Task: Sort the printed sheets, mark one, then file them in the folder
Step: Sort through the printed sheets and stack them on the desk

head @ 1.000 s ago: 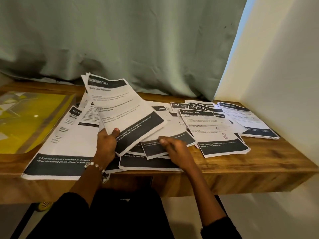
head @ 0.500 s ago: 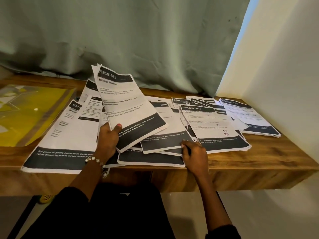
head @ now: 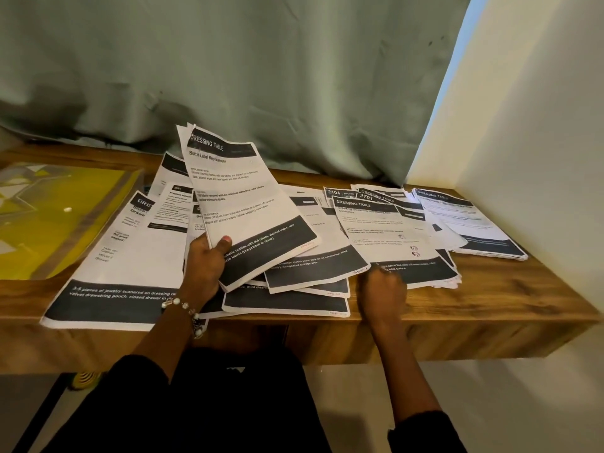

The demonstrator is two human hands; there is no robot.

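Observation:
My left hand (head: 207, 261) grips the lower left corner of a raised stack of printed sheets (head: 242, 197) headed "Dressing Table, Bottle Label Replacement". My right hand (head: 382, 289) is at the front left corner of a flat pile of sheets (head: 385, 230). Its fingers curl over the pile's dark bottom band. It is blurred, so a pinch cannot be made out. Overlapping sheets (head: 310, 276) lie between my hands. A large sheet (head: 124, 273) lies at the left. The yellow see-through folder (head: 65, 217) lies flat at the far left.
Everything rests on a wooden table (head: 490, 299). Another pile of sheets (head: 474, 223) lies at the far right by the white wall (head: 539, 158). A green curtain (head: 261, 76) hangs behind the table. Some sheets overhang the front edge.
My right hand moved right from the middle sheets to the corner of the right-hand pile. My left hand lifted its stack a little higher and more upright.

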